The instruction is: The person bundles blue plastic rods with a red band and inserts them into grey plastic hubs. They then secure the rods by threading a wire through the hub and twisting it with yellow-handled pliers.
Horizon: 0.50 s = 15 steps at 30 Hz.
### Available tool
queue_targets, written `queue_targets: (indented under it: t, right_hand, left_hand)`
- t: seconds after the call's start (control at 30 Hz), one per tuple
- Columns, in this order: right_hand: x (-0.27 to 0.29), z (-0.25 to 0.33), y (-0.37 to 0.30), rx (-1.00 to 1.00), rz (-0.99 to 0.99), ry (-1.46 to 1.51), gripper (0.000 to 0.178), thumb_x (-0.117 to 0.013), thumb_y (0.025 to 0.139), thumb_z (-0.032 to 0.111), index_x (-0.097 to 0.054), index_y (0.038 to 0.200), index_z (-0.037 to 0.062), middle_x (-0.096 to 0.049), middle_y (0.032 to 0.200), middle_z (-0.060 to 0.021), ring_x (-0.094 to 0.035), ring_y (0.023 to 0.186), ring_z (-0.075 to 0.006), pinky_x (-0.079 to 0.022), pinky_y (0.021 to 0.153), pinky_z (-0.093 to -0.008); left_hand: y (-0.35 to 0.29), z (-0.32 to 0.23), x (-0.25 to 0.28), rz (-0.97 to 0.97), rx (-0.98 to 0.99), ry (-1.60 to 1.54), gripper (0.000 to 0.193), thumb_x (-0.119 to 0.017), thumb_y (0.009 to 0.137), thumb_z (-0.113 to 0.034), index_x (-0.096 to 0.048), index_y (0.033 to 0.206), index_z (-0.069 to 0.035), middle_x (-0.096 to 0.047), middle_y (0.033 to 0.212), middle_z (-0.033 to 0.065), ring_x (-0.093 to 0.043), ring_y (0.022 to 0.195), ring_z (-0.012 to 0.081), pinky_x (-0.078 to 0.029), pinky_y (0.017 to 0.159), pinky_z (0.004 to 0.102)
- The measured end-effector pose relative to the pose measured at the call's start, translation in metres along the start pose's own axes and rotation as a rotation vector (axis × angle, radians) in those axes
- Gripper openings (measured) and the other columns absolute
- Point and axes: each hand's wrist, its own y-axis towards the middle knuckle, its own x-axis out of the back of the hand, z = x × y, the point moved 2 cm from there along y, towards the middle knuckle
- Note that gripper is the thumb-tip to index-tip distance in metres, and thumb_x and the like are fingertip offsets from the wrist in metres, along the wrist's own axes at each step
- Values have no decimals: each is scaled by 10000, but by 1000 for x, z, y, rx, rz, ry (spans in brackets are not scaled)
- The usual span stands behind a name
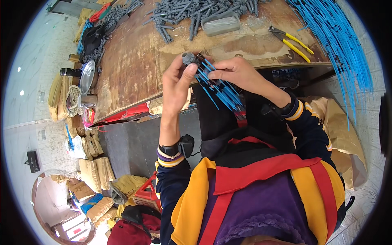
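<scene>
My left hand [175,85] is closed round a grey plastic fitting [188,58] with a round hollow end, held over the table's near edge. Thumb and fingers of my right hand [239,73] are pinched together just to its right, on a thin blue rod with a dark tip. Below both hands, a bundle of thin blue rods [223,94] with small black pieces lies over my lap. The fingers partly hide where fitting and rods meet, so I cannot tell whether they are joined.
Across the wooden table [130,69], many grey fittings [196,14] are heaped beside a clear plastic box [221,24]. Yellow-handled pliers [292,43] lie at the right. Long blue rods [335,36] hang over the right edge. A metal bowl [87,76] stands left.
</scene>
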Motion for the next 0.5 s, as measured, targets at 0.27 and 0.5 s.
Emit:
queue_targets:
  t: [0.27, 0.5]
  right_hand:
    - [-4, 9, 1, -21, 24, -76, 208, -672, 890, 219, -703, 909, 13, -559, 640, 23, -452, 614, -26, -366, 550, -233]
    - [-13, 11, 3, 32, 60, -101, 201, -679, 876, 204, -697, 894, 5, -587, 651, -21, -482, 606, -45, -394, 555, -242]
  left_hand:
    - [2, 18, -2, 30, 13, -207, 313, -540, 994, -215, -513, 1190, 28, -660, 1130, 166, -640, 1024, 213, -494, 904, 320]
    - [-17, -8, -15, -121, 39, 202, 230, -507, 1007, -184, -472, 1120, 13, -662, 1078, 162, -636, 961, 210, -491, 848, 311]
